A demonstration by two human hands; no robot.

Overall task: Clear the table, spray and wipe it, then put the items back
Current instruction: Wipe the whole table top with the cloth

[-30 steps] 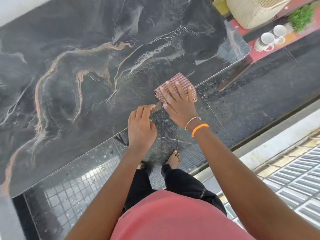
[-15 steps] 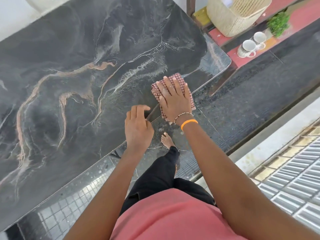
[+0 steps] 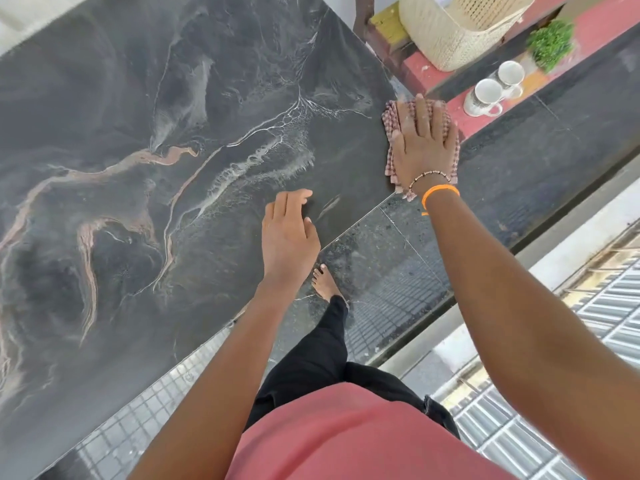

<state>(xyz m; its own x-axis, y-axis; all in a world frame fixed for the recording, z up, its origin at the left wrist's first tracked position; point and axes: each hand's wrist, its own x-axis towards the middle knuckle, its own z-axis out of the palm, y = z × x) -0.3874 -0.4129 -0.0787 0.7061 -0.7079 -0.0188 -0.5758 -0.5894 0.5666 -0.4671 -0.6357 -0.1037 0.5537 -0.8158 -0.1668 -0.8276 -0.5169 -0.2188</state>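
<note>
Slid to far-right desk corner since prev frame: checked cloth [image 3: 389, 131] w/ right hand [image 3: 424, 147] pressed flat on it, fingers straight, left hand [image 3: 289, 233] now resting relaxed on dark marble desk [image 3: 173, 168] near front edge, holding nothing

The bench [image 3: 173, 168] has a dark marble-look top, smooth and faintly glossy, veined in white and tan. The cloth [image 3: 389, 123] is a woven checked fabric, red and white, soft and matt. The basket [image 3: 450, 32] looks like cream plastic with a perforated weave pattern. Two mugs [image 3: 485, 97] are glossy white ceramic. The floor [image 3: 398, 271] is dark speckled stone, polished enough to mirror a window grille. The ledge [image 3: 436, 77] under the mugs is painted red, matt and scuffed.
</note>
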